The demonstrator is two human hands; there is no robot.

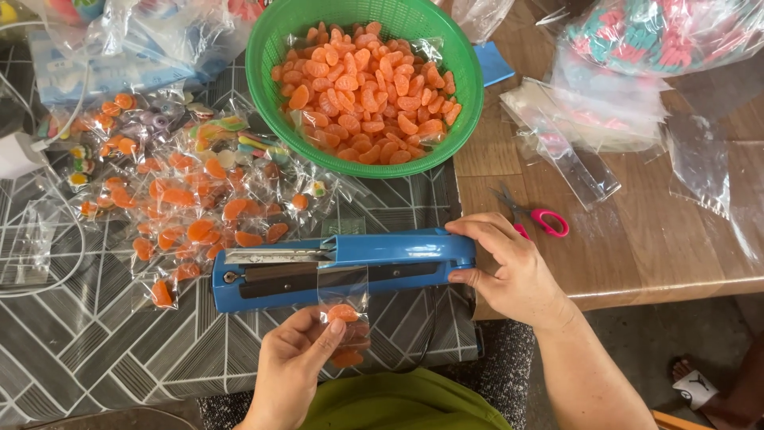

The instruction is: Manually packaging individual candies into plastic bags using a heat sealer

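Pressing down on the blue sealer (342, 267), right hand (509, 267) is wrapped over its arm end, fingers closed round it. Left hand (298, 362) pinches a small clear bag (346, 314) of orange candy, bag top lying in the sealer's slot. Green basket (270, 48) of orange candy sits behind, sealed bags (175, 199) piled left, pink scissors (541, 219) right on wooden table (652, 239).

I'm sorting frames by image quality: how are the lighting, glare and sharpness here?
Head view: even daylight with soft shadows; the blue heat sealer and green basket look sharp; glare whitens the clear plastic bags at the top right; the small candy bag in the left hand is slightly soft; the right hand on the sealer is crisp.
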